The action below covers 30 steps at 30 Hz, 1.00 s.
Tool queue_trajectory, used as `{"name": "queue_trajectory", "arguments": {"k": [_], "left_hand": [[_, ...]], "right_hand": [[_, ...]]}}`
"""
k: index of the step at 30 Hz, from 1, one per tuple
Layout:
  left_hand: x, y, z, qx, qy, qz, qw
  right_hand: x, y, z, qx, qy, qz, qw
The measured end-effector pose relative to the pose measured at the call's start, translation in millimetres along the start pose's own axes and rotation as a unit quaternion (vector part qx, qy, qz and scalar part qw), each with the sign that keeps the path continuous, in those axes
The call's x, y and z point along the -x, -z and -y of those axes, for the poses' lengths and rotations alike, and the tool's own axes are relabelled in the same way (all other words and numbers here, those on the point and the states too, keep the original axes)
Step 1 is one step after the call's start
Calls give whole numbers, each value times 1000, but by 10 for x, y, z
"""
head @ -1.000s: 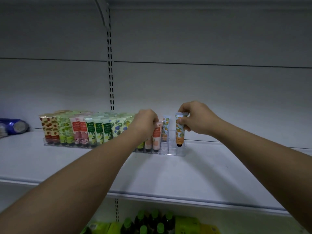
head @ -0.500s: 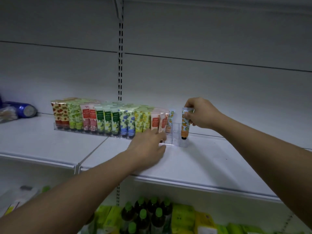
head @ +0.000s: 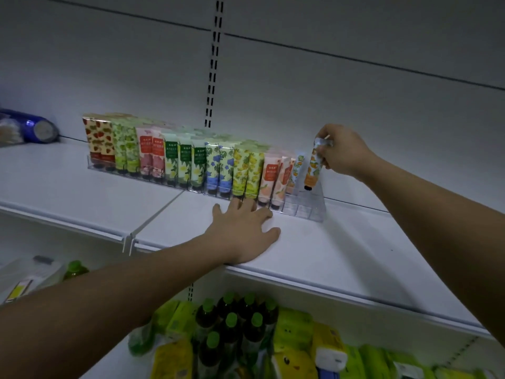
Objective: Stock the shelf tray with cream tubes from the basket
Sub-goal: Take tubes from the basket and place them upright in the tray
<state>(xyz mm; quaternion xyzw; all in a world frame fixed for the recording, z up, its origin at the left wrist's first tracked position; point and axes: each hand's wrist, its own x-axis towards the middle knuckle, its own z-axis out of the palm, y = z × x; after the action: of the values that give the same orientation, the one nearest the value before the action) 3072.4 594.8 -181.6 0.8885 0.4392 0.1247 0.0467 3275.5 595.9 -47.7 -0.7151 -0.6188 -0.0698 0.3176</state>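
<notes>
A long clear shelf tray [head: 306, 212] stands on the white shelf, filled with several rows of patterned cream tubes [head: 177, 160]. Its rightmost slots are see-through and bare at the front. My right hand [head: 341, 151] pinches the crimped top of an orange-patterned cream tube [head: 312, 166], which hangs cap-down over the tray's right end. My left hand [head: 246, 228] lies flat on the shelf with fingers spread, fingertips touching the tray's front edge. No basket is in view.
The white shelf [head: 341, 255] runs wide to the right of the tray. A blue wrapped roll [head: 35, 128] lies at the far left. Below, green-capped dark bottles [head: 232, 324] and yellow and green packs [head: 295, 351] fill the lower shelf.
My left hand came down from the tube tops to rest flat on the shelf before the tray. The right hand still holds the orange tube at the right end. The camera shifted.
</notes>
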Motion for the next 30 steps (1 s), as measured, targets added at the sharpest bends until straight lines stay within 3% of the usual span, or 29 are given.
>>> {"name": "queue_trajectory", "arguments": {"k": [7,11,16,22,26,30], "left_hand": [[-43,-30,-3,0,3,-19,1000],[-59,-40,10,0,1,-27,1000],[-65,-42,13,10,5,-29,1000],[-47,1,3,22,10,-26,999],[28,82,-53,23,27,-31,999],[203,177,-147,-29,80,-107,991]], "right_hand": [[-277,-254,-94,-2,-16,-18,1000],[-261,-470,-189,-28,-70,40,996],[-253,-512,-192,-2,-81,51,995],[-114,-241,-62,51,-60,2,997],[122,-40,196,74,-16,44,996],[482,65,601,63,11,117,991]]}}
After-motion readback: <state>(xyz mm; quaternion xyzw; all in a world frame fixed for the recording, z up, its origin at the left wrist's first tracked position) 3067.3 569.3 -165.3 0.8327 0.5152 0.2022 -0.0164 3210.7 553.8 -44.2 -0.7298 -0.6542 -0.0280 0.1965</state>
